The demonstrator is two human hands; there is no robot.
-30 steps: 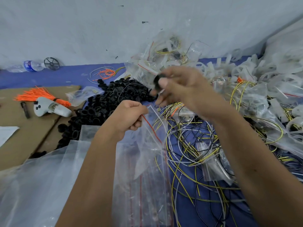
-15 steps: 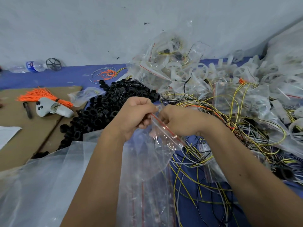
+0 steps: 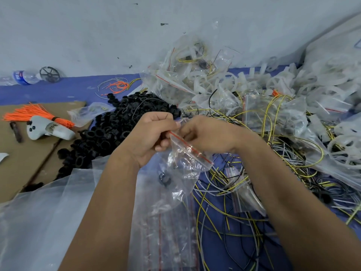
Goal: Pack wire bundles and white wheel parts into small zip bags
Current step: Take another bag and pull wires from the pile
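Observation:
A small clear zip bag (image 3: 185,163) with a red strip along its mouth hangs between my hands at the centre of the view. My left hand (image 3: 150,135) pinches the left end of the bag's mouth. My right hand (image 3: 213,133) grips the mouth just to the right, fingers closed on the plastic. A small black ring part (image 3: 165,178) shows through the bag. Loose yellow, black and white wires (image 3: 234,192) lie tangled on the blue surface under my right arm. White wheel parts (image 3: 283,85) are heaped at the back right.
A pile of black rings (image 3: 117,126) lies left of my hands. Filled zip bags (image 3: 187,75) are stacked against the wall. A stack of empty zip bags (image 3: 162,231) and a large plastic sheet (image 3: 39,222) lie near me. Orange ties (image 3: 29,112) and a white controller (image 3: 48,130) rest on cardboard.
My right hand came down from holding a black part above the pile and joined my left hand at the bag's mouth. The black part now sits inside the bag.

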